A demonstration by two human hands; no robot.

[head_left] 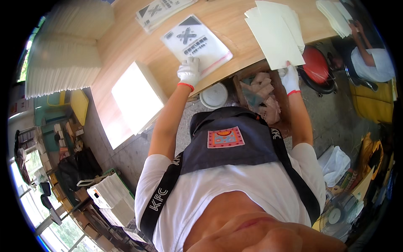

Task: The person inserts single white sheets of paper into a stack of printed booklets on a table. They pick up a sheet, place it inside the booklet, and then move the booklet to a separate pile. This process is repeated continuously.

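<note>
My left hand (188,72), in a white knit glove with a red cuff, is at the near edge of a clear printed plastic bag (205,42) on the wooden table. Its fingers are bent and pressed together on that edge. My right hand (289,79), gloved the same way, grips the near corner of a white paper sheet (275,40). Its thumb lies on top of the sheet; the other fingers are hidden below. More white sheets (296,31) lie fanned out under and beside this one.
Tall paper stacks (63,69) stand at the far left, with a shorter white stack (138,98) nearer. More printed bags (161,12) lie at the back. Below the table edge are a crate of scraps (262,92), a round lid (214,95) and a red stool (315,65). Another person (371,61) sits at right.
</note>
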